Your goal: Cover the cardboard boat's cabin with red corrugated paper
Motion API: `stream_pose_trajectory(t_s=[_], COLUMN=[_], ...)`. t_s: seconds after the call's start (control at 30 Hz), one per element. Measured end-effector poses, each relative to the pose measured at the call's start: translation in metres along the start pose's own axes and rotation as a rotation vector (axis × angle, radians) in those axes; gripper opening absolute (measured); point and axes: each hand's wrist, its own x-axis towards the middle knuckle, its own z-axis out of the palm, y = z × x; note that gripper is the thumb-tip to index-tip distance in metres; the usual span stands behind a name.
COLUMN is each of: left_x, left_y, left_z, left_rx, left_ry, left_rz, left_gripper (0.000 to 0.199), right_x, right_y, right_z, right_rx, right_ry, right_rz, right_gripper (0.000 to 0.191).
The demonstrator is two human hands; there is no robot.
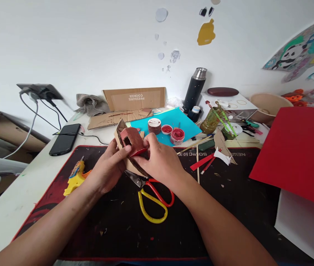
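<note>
Between my hands is a small cardboard model (134, 139), painted reddish brown, with a dark cut-out opening and a raw corrugated cardboard base. My left hand (111, 164) grips its left side, the thumb lying near the opening. My right hand (159, 159) pinches the model's right side by a bright red edge; the fingertips are partly hidden. Just below the model lie scissors (154, 201) with one yellow and one red handle, their blades partly covered. A yellow glue gun (75, 179) rests beside my left forearm.
A black desk mat (112, 236) covers the front of the table. Red paint jars (177, 136) stand on a blue sheet (186, 120). Behind are a black thermos (194, 90) and cardboard (134, 98). A phone (65, 139) lies left; red card (298, 155) stands right.
</note>
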Motion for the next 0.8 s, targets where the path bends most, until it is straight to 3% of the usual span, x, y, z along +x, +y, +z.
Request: stream_pose_trajectory(t_s=[0.2, 0.43, 0.67, 0.8], left_x=[-0.001, -0.002, 0.001, 0.006], left_y=[0.002, 0.001, 0.003, 0.005], left_z=[0.000, 0.003, 0.001, -0.007], left_rx=[0.062, 0.078, 0.017, -0.083], left_ry=[-0.011, -0.002, 0.041, 0.041], left_rz=[0.010, 0.021, 0.030, 0.016], left_gripper=[0.085, 0.086, 0.076, 0.060], right_x=[-0.001, -0.001, -0.001, 0.001], right_y=[-0.001, -0.002, -0.001, 0.004], right_z=[0.001, 0.004, -0.002, -0.005], right_rx=[0.001, -0.010, 0.208, 0.352], right_ry=[0.006, 0.013, -0.002, 0.023], right_rz=[-0.003, -0.012, 0.025, 0.052], right_gripper=[0.037, 0.033, 0.045, 0.038])
